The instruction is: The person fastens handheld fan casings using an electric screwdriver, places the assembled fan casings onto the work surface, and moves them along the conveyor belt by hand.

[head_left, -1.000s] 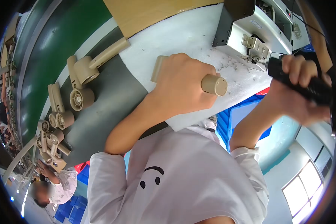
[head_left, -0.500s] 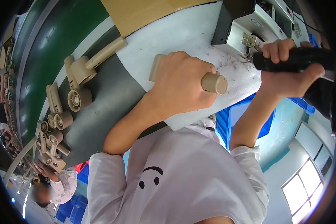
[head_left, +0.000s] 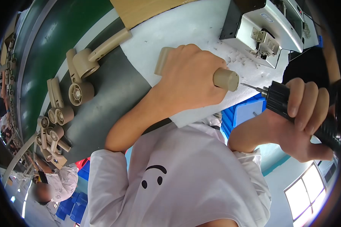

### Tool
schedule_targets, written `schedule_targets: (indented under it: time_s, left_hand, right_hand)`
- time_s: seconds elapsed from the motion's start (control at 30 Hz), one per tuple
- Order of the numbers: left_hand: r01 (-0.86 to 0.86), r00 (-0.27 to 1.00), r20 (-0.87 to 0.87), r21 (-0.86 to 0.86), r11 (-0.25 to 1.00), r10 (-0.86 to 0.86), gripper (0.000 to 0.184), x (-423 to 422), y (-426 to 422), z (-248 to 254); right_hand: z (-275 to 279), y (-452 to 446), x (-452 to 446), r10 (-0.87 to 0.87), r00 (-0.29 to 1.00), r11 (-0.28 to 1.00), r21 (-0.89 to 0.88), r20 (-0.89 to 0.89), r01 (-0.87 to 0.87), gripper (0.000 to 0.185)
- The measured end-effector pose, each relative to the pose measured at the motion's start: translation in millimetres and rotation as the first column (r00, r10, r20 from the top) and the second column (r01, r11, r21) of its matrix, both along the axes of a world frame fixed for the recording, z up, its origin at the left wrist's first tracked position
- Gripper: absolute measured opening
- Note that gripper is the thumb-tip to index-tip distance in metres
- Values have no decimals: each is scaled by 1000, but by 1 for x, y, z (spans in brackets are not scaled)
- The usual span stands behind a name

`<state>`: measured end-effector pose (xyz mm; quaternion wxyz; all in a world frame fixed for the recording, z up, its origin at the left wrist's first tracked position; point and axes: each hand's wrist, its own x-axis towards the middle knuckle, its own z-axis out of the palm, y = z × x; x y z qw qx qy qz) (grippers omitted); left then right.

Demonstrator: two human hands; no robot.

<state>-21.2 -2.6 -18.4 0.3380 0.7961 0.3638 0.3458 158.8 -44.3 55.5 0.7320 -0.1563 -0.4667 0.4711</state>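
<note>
Well, the left hand is wrapped tight round a tan part in the middle of the frame, over the white surface, and the part's round end pokes out to the right. The right hand, at the right of the frame, is curled round a black screwdriver. Its thin tip points left, near that round end but not touching it. So the step looks like lining up the tip with the part. The next move calls for a still left hand and a straight, gentle push from the right. Both elbows are bent, and the left hand shows its back. Maybe a screw sits on the tip; it is too small to tell.
</note>
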Motion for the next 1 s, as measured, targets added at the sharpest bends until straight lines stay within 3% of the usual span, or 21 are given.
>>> schedule_targets:
  time_s: [0.37, 0.73, 0.83, 0.9, 1.0]
  left_hand:
    - [-25, 999, -31, 19, 1000, 25, 23, 3, -1, -2]
    - [-4, 1000, -18, -49, 999, 4, 22, 1, 1, 1]
    - [-41, 999, -29, 17, 999, 41, 25, 2, 0, -2]
    - [-40, 999, -14, -11, 999, 39, 26, 2, 0, -3]
    - [15, 1000, -14, -40, 999, -16, 26, -2, 2, 1]
  right_hand:
    - [-9, 4, 2, 47, 997, 998, -36, -64, -49, 56]
    - [-14, 5, -4, 72, 997, 997, 8, 27, -72, 61]
    - [-14, 5, -7, 129, 990, 991, -27, 52, -128, 60]
    - [-15, 4, -4, 100, 994, 995, -10, 38, -100, 63]
    - [-9, 1, 17, -112, 992, 991, -73, 60, 116, 65]
